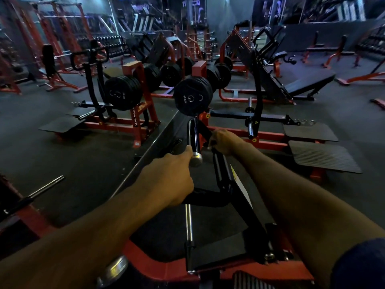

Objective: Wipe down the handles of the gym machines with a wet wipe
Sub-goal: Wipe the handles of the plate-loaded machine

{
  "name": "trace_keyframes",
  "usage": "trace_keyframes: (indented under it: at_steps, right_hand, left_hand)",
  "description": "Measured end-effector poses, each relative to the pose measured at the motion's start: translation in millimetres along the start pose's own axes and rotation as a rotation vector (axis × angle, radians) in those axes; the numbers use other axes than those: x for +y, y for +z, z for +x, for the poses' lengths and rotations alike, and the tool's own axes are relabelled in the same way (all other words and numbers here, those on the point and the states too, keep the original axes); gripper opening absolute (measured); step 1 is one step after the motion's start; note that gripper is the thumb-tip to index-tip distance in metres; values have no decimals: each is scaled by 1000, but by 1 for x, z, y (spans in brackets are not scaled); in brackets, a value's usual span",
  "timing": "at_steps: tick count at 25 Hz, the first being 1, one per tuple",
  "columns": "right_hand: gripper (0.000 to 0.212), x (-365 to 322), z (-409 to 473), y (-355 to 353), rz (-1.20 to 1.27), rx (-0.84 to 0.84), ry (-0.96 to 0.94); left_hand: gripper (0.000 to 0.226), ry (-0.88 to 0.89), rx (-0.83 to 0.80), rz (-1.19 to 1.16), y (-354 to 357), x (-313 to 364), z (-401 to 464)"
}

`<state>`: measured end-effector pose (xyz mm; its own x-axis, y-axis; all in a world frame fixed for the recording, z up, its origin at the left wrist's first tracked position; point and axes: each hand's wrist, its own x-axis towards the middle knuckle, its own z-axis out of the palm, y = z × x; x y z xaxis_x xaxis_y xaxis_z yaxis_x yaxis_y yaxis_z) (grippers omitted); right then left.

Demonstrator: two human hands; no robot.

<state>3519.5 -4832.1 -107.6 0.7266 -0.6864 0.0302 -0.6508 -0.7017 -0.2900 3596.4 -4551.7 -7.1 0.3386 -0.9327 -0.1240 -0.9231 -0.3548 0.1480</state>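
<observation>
This is a gym, a weight-training hall. Red-framed plate-loaded machines (133, 113) stand in rows on a dark rubber floor (68, 155), and black weight plates (192, 95), one marked 15 KG, hang on their pegs. A rack of dumbbells (108, 43) lines the far left wall, beside red power racks (60, 28). Ribbed black foot platforms (320, 155) sit at the machines' bases, and chrome bars (192, 134) stick out from the frames. The light is dim and bluish.

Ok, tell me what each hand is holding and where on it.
Left hand grips the black handle at its near end. Right hand grips the black bar beside the chrome sleeve. No wipe visible.
</observation>
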Motion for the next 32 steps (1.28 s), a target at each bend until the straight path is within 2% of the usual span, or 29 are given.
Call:
trace_keyframes:
  at_steps: [3,6,9,11,14,15,16,20,23,26,27,29,32]
  right_hand:
    - [19,-2,-4,-10,-45,-86,27]
    - [18,4,-13,-19,26,-138,18]
    - [14,6,-14,-17,-31,-81,-28]
    - [13,4,-15,-8,-33,73,-63]
    - [24,-2,-13,7,57,510,-196]
    - [24,-4,-11,12,72,582,-212]
    - [23,-5,-9,17,57,584,-215]
    - [17,-4,-1,27,-114,374,-135]
    - [11,-12,7,12,-15,174,29]
    - [30,-12,5,-6,18,-53,121]
    - [30,-11,2,-10,56,-105,119]
    - [25,-7,-3,-16,87,-143,85]
    - [23,-2,-9,-15,-2,-72,3]
  left_hand:
    - [79,-3,9,7,0,1,-2]
    - [78,-1,8,-10,-2,3,-4]
    - [78,-3,11,-35,-1,2,-4]
    - [77,20,26,-44,0,0,-3]
    - [76,50,52,-37,1,-6,1]
    - [75,56,51,-39,3,-6,1]
    - [76,60,54,-39,4,-6,1]
    - [75,82,71,-31,4,-6,1]
    - [75,79,60,-42,3,-7,1]
    - [75,85,64,-56,5,-6,-1]
    - [75,85,71,-55,5,-6,-1]
    - [75,84,75,-56,5,-8,2]
    - [75,84,67,-61,7,-9,3]
